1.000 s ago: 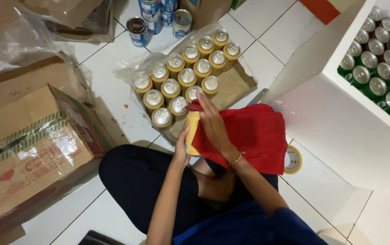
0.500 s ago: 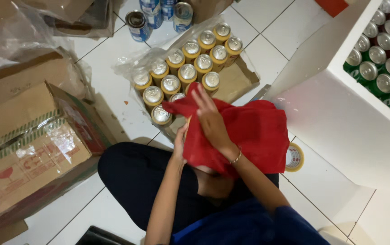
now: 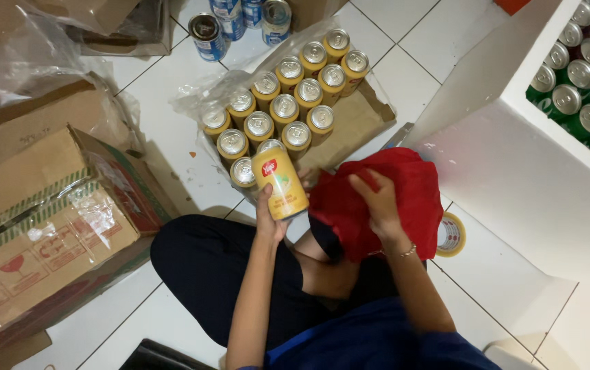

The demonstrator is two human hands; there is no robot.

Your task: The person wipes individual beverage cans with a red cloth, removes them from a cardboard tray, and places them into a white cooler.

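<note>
I sit cross-legged on a white tiled floor. My left hand (image 3: 269, 218) grips a yellow drink can (image 3: 280, 182) upright, just in front of my lap. My right hand (image 3: 376, 200) clutches a bunched red cloth (image 3: 404, 188) to the right of the can, apart from it. Beyond my hands lies an opened cardboard tray (image 3: 356, 123) with several yellow cans (image 3: 284, 108) in torn clear wrap.
A large cardboard box (image 3: 41, 226) and crumpled plastic (image 3: 14, 62) stand at left. Blue cans (image 3: 207, 34) sit at the top. A white foam cooler (image 3: 514, 151) with green cans (image 3: 579, 89) fills the right. A tape roll (image 3: 451, 234) lies beside my knee.
The red cloth was wrapped over the yellow can; now it has been pulled away to the right and the can is bare in my left hand.
</note>
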